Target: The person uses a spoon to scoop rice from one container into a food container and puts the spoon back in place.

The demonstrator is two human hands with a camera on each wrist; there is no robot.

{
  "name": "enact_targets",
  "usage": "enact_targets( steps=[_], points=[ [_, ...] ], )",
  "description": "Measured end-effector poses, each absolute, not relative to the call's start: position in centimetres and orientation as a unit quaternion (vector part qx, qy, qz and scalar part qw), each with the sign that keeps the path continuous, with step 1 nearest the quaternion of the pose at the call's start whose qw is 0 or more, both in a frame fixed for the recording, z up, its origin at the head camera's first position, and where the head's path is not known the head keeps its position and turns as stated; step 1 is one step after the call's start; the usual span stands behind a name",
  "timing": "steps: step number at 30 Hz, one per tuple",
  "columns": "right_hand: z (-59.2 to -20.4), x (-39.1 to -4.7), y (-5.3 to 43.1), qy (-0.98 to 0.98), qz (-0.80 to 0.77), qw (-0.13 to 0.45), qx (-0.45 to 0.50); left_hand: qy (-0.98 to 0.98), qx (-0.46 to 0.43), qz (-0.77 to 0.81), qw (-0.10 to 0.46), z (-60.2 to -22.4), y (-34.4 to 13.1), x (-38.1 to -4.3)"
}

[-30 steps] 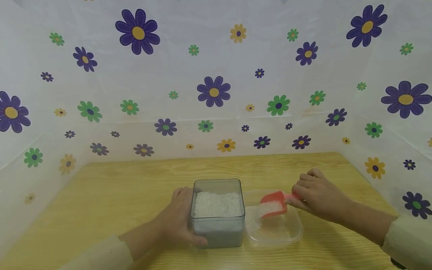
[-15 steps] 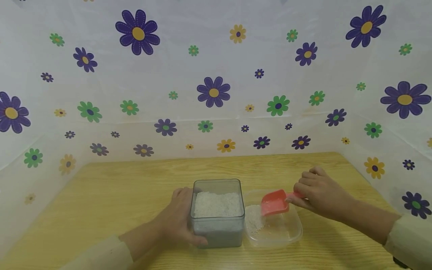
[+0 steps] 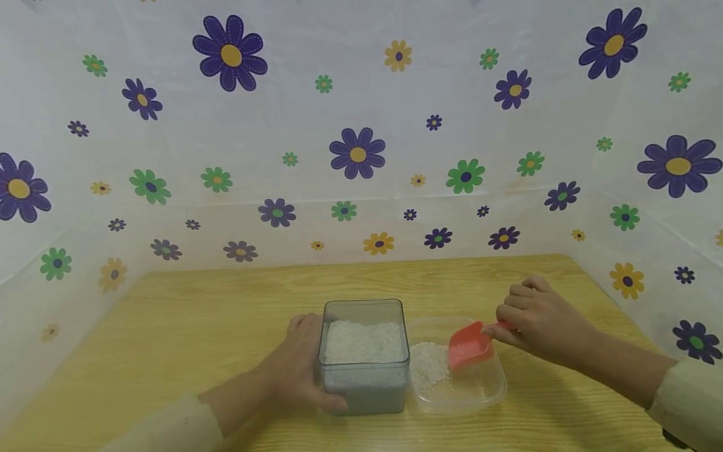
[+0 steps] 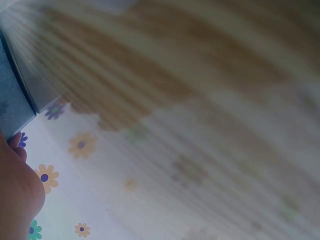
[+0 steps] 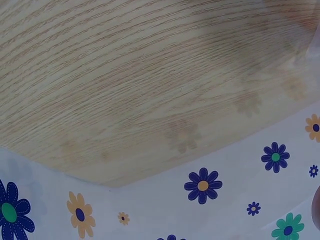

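Observation:
A square see-through grey container (image 3: pixel 367 390) filled with white rice (image 3: pixel 364 342) stands at the table's front middle. My left hand (image 3: pixel 290 370) holds it from the left, thumb across its front; the other fingers are partly hidden behind it. Against its right side sits a low clear plastic tub (image 3: pixel 498 390) with a small heap of rice (image 3: pixel 428 364) at its left. My right hand (image 3: pixel 536 321) pinches the handle of a red scoop (image 3: pixel 470 345), tilted over the tub, its bowl bare of rice. In the left wrist view, part of the grey container (image 4: pixel 12 95) shows beside the left hand (image 4: pixel 20 195).
The wood-grain table (image 3: pixel 226 314) is bordered at the back and sides by a white sheet (image 3: pixel 361 94) printed with flowers. The right wrist view mostly shows tabletop (image 5: pixel 125 90) and this sheet.
The rice in the scoop has dropped into the tub, and the heap at left has grown. My right hand has drawn the scoop slightly right. My left hand has stayed put.

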State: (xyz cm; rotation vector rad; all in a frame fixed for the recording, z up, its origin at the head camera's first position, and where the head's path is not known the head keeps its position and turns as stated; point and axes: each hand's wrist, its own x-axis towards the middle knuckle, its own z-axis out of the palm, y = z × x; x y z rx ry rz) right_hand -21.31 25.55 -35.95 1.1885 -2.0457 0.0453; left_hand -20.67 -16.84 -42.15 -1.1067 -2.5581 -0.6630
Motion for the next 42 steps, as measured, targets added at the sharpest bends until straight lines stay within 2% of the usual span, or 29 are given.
enact_targets(
  steps=[22, 42],
  points=[
    [-34.2, -21.3, 25.5, -0.801, 0.014, 0.389, 0.455, -0.885, -0.382, -0.227, 0.138, -41.9, -17.1, -20.4],
    [-29.1, -20.8, 22.6, -0.814, 0.091, 0.412, 0.401, -0.889, -0.379, -0.224, 0.129, -42.0, -17.0, -20.5]
  ],
)
